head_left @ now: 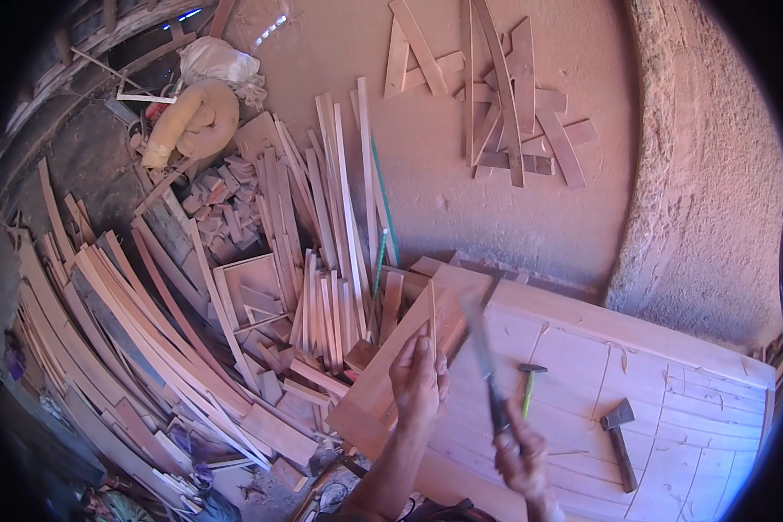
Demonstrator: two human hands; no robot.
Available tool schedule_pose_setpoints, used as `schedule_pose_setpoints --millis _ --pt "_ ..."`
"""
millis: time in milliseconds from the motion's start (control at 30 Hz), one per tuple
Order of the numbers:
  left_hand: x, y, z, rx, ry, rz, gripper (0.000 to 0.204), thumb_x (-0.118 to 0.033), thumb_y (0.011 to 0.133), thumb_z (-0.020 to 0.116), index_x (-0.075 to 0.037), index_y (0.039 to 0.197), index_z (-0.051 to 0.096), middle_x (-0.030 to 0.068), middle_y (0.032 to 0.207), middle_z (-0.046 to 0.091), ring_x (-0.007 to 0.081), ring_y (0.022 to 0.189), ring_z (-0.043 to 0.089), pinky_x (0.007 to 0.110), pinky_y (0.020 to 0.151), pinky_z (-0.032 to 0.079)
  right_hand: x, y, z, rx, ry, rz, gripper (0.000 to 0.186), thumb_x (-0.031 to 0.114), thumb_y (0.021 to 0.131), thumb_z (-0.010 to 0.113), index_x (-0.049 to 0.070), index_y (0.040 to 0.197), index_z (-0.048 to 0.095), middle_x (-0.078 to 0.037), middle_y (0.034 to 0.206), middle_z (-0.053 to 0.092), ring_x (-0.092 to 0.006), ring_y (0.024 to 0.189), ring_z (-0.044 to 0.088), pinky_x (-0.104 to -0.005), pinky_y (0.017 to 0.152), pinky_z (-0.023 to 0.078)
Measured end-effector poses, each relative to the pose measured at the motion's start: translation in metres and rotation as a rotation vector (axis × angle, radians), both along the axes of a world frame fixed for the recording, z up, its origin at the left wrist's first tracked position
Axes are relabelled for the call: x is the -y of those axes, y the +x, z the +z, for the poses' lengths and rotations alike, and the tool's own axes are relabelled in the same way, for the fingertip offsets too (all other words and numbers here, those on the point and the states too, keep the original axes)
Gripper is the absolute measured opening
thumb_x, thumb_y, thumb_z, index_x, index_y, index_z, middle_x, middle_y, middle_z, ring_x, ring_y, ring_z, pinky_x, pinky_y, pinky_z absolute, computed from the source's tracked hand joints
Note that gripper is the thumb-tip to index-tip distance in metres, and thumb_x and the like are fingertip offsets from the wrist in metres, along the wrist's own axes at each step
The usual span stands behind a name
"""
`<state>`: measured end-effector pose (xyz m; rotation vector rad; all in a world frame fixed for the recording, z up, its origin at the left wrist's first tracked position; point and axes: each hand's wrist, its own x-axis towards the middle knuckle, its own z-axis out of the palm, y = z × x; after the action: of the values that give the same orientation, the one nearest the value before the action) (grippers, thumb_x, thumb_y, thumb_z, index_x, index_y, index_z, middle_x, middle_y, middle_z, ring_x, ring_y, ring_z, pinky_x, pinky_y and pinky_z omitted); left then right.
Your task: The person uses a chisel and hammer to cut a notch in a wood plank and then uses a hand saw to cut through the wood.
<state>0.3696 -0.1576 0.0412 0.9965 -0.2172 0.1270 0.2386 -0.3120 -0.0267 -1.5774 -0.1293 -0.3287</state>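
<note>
My left hand (416,381) is closed around a thin wooden stick (432,306), which points up over the edge of a wooden panel. In my right hand (524,459) is the dark handle of a long-bladed knife (483,352). Its blade is smeared by motion and slants up toward the left, a little to the right of the stick. Both hands are above the large pale panel (574,348). On it, just beyond my right hand, lies a small hammer (529,387) with a green handle. Farther right rests a hatchet (620,439) with a dark handle.
Long wooden boards (161,348) are stacked at the left. Upright strips (339,191) lean on the wall, beside a heap of offcuts (226,204) and a coiled yellow hose (191,122). Wooden templates (513,104) hang on the wall. Thin shavings lie scattered over the panel.
</note>
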Motion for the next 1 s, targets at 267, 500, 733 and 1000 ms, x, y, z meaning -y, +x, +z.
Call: schedule_pose_setpoints --millis 267,500,733,1000 --pt "0.001 0.031 -0.026 0.295 0.127 0.276 0.031 -0.015 0.106 0.046 -0.001 0.131 0.058 -0.0017 0.078 0.056 0.0004 0.062 0.048 0.017 0.054 0.040 -0.027 -0.018 -0.009 0.190 -0.304 -0.068 0.042 0.012 0.096 0.059 0.002 0.137 0.054 -0.013 0.087 0.063 -0.0233 0.072 0.059 -0.0351 0.068 0.049" --pt "0.019 -0.059 -0.104 0.148 0.330 -0.108 0.035 -0.016 0.103 0.054 0.002 0.134 0.056 0.0014 0.084 0.061 0.0032 0.063 0.050 0.018 0.055 0.042 -0.001 0.042 0.035 0.174 0.181 -0.288 0.053 0.016 0.100 0.054 0.004 0.149 0.039 -0.005 0.085 0.063 -0.0104 0.060 0.056 -0.0234 0.052 0.046" --pt "-0.014 -0.005 -0.006 -0.061 -0.128 -0.186 0.038 -0.029 0.105 0.050 -0.006 0.134 0.055 0.0006 0.073 0.056 0.0057 0.040 0.040 0.019 0.032 0.031 0.014 0.011 0.021 0.221 0.085 -0.108 0.057 0.014 0.100 0.051 0.006 0.153 0.033 0.001 0.071 0.055 -0.0052 0.053 0.049 -0.0224 0.046 0.042" --pt "-0.007 0.016 -0.010 0.125 -0.086 -0.051 0.035 -0.022 0.106 0.047 -0.001 0.133 0.055 -0.0011 0.078 0.055 0.0021 0.046 0.041 0.018 0.038 0.032 -0.024 -0.013 0.005 0.231 -0.354 -0.092 0.047 0.008 0.094 0.059 0.005 0.141 0.051 -0.008 0.077 0.060 -0.0156 0.065 0.058 -0.0311 0.063 0.050"
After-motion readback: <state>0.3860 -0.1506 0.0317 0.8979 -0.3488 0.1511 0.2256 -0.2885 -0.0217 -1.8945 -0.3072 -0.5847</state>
